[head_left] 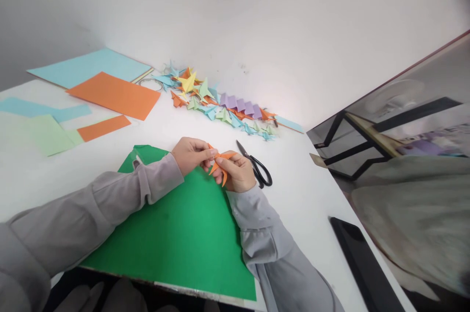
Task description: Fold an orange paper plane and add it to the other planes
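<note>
Between my two hands is an orange folded-paper star (214, 167) with pointed arms, held above the far edge of a green sheet (183, 224). My left hand (193, 155) pinches one side of it between thumb and fingers. On the other side, my right hand (237, 171) grips it with the thumb on top. Parts of the star are hidden behind my fingers. Black-handled scissors (257, 165) lie on the white table just right of my right hand.
Folded paper stars (189, 82) in several colours pile along the wall, beside a purple pleated paper piece (240, 105). An orange sheet (115, 95), a blue sheet (88, 64) and green paper (49, 135) lie at the left. A black flat object (363, 258) rests near the right edge.
</note>
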Demonstrator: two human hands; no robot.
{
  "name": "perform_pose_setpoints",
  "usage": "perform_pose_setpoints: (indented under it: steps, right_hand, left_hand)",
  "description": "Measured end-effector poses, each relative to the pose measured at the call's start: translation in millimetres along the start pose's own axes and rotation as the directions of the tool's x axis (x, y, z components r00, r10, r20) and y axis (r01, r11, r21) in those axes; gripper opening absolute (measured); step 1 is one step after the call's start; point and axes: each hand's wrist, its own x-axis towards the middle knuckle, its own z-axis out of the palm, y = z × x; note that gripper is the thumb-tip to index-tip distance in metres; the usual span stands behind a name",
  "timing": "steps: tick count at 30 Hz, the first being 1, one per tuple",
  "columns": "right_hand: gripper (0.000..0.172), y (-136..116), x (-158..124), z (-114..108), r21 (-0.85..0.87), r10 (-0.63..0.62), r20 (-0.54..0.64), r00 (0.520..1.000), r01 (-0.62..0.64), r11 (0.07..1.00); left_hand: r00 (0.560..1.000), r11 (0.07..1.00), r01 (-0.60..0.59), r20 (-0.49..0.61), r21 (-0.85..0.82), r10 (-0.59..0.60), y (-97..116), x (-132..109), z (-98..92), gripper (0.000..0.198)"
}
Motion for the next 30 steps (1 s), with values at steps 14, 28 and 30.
perform_pose_setpoints:
  steps: [14, 28, 30]
  right_hand:
    - [0.021, -2.0, -1.1, -0.6, 0.09, 0.089, 0.032, 0.995, -0.092, 0.992]
    - [0.029, -5.3, -2.6, 3.5, -0.003, 0.058, 0.034, 0.998, -0.058, 0.998]
    - [0.029, -5.5, -3.1, 3.3, -0.012, 0.052, 0.021, 0.998, -0.052, 0.999]
  left_hand:
    - [0.996, 0.998, 0.003, -0.087, -0.07, -0.009, 4.2, -1.1, 3.9, 0.022]
    - [0.988, 0.983, 0.133, -0.066, -0.123, -0.142, 7.9, -2.2, 5.7, 0.024]
    - [0.982, 0.977, 0.161, -0.073, -0.139, -0.172, 9.6, -2.4, 6.2, 0.025]
